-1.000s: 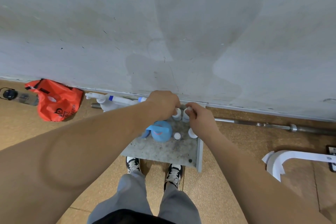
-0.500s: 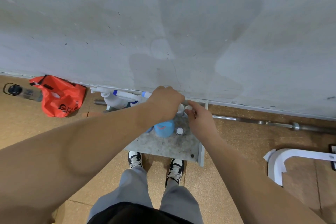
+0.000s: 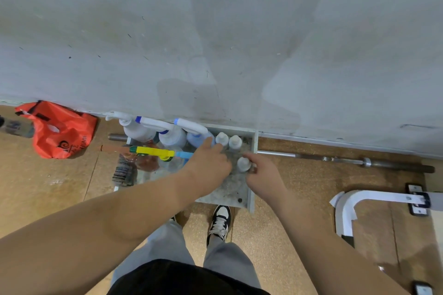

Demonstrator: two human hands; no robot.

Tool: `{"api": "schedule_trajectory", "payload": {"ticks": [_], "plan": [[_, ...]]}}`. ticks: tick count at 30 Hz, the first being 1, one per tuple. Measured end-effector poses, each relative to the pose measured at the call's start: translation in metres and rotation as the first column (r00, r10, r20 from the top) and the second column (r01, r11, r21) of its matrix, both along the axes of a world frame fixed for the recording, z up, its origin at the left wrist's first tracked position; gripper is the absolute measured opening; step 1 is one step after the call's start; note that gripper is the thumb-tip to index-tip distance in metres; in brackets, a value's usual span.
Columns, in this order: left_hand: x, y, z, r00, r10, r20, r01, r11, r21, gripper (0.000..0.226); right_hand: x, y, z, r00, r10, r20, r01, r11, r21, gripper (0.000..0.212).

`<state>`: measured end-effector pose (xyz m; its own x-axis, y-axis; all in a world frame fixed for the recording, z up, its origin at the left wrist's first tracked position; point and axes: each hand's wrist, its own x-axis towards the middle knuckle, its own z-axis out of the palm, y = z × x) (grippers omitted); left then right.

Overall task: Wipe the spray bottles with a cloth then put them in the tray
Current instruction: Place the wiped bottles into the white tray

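A small bottle [image 3: 243,164] stands in the tray [image 3: 252,196], centre frame: probably light, smooth plastic, best pinched round its body. The left hand [image 3: 208,170] reaches with released fingers; the right hand [image 3: 263,178] touches it, grasp unclear.
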<state>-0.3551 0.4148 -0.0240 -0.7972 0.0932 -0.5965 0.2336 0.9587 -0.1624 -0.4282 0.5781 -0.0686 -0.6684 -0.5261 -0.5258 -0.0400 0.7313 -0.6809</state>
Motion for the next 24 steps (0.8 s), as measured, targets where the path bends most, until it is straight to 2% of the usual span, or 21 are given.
{"api": "schedule_trajectory", "payload": {"ticks": [5,8,9,11,14,20,24], "plan": [[-0.006,0.002,-0.008,0.998,0.055,0.038,-0.055,0.998,0.001,0.022,0.0,-0.004,-0.012,0.997,0.02,-0.069,-0.017,0.999,0.047,0.034],[-0.016,-0.003,0.003,0.98,0.197,-0.014,-0.193,0.971,0.141,0.01,0.0,-0.002,-0.011,0.997,-0.057,-0.047,0.056,0.998,-0.026,0.02],[-0.018,-0.01,0.009,0.958,0.286,-0.024,-0.271,0.93,0.248,0.005,-0.001,-0.001,-0.01,0.995,-0.096,-0.029,0.094,0.994,-0.055,0.017],[-0.02,-0.026,0.026,0.9,0.434,0.037,-0.406,0.805,0.432,0.009,-0.002,0.004,-0.001,0.987,-0.159,0.022,0.161,0.983,-0.086,0.014],[-0.018,-0.048,0.048,0.862,0.5,0.083,-0.461,0.705,0.539,0.02,-0.005,0.013,0.011,0.974,-0.212,0.083,0.222,0.966,-0.132,0.009],[-0.019,-0.048,0.054,0.848,0.523,0.089,-0.482,0.689,0.541,0.036,-0.002,0.019,0.028,0.959,-0.248,0.136,0.272,0.939,-0.209,0.006],[-0.019,-0.033,0.049,0.88,0.468,0.078,-0.45,0.774,0.446,0.035,-0.001,0.016,0.024,0.973,-0.216,0.078,0.226,0.962,-0.155,0.011]]}}
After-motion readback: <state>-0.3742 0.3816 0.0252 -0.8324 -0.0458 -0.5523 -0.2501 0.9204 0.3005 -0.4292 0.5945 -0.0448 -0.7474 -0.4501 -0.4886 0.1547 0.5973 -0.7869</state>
